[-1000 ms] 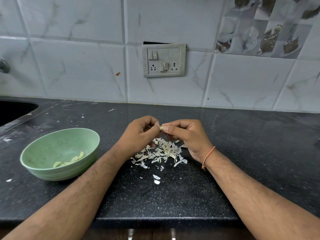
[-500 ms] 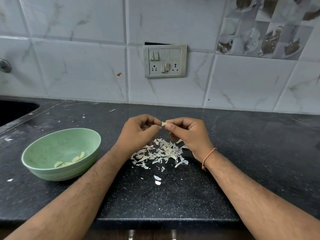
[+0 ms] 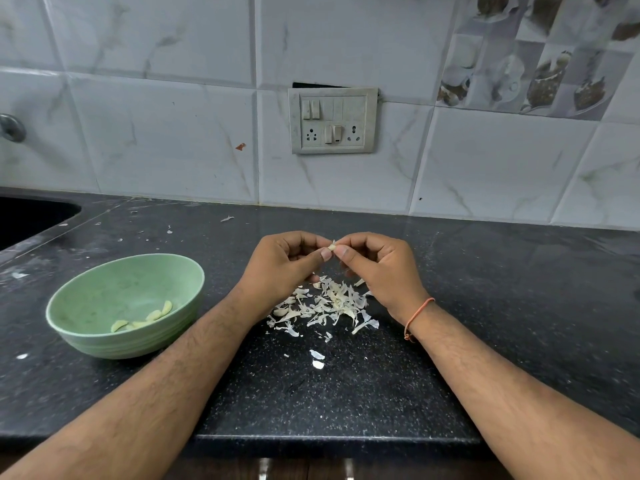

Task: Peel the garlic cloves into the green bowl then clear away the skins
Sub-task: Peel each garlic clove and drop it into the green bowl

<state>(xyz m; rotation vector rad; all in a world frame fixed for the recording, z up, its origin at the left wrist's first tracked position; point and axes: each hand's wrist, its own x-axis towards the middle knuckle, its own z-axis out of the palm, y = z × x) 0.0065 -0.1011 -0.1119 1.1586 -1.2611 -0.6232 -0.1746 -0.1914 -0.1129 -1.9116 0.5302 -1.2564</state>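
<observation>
No readable text, labels, brands or numbers show anywhere.

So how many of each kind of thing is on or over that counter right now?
Green bowl: 1
Peeled garlic cloves in the bowl: about 4
Clove pinched by left hand and right hand: 1
Pile of skins: 1
Hands: 2
Total: about 9

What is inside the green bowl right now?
A few peeled pale yellow garlic cloves lie at the bottom of the ribbed green bowl. Its near rim may hide some of the bottom.
</observation>
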